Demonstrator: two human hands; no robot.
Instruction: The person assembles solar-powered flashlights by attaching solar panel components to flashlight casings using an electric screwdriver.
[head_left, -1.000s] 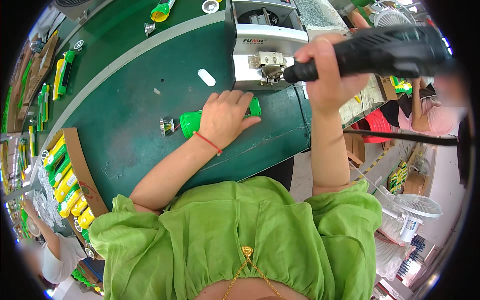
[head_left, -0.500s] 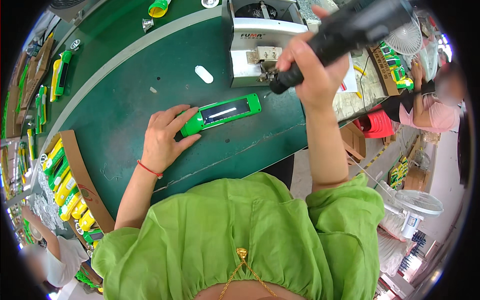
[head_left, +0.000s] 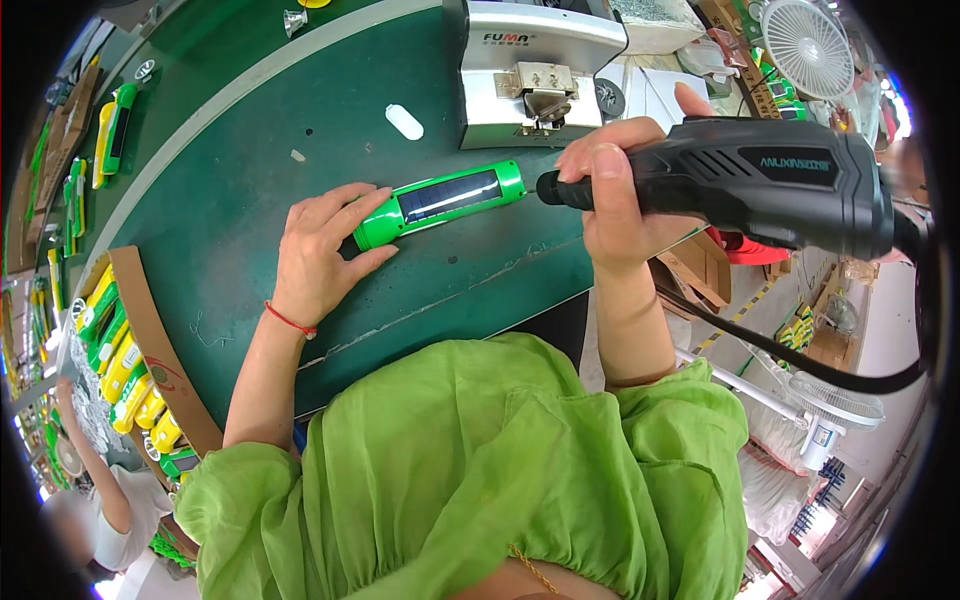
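On the green tabletop lies a green flashlight body (head_left: 455,198) with a dark solar panel along its upper side. My left hand (head_left: 325,232) grips its left end, thumb on the near side and fingers on the far side. My right hand (head_left: 622,185) is wrapped round a black electric screwdriver (head_left: 740,180), which lies almost level and points left. Its nose is just off the flashlight's right end; whether a bit touches there I cannot tell. A white oval piece (head_left: 404,122) rests beyond the flashlight.
A silver machine (head_left: 530,75) stands at the far edge. On the left, a cardboard box (head_left: 165,350) holds several green and yellow flashlights. The screwdriver's black cable (head_left: 800,365) loops at the right. White fans (head_left: 808,50) and people (head_left: 110,500) are farther off.
The screwdriver has come down and tipped level, its nose now near the flashlight's right end. My left hand has kept its hold; the flashlight has rolled slightly.
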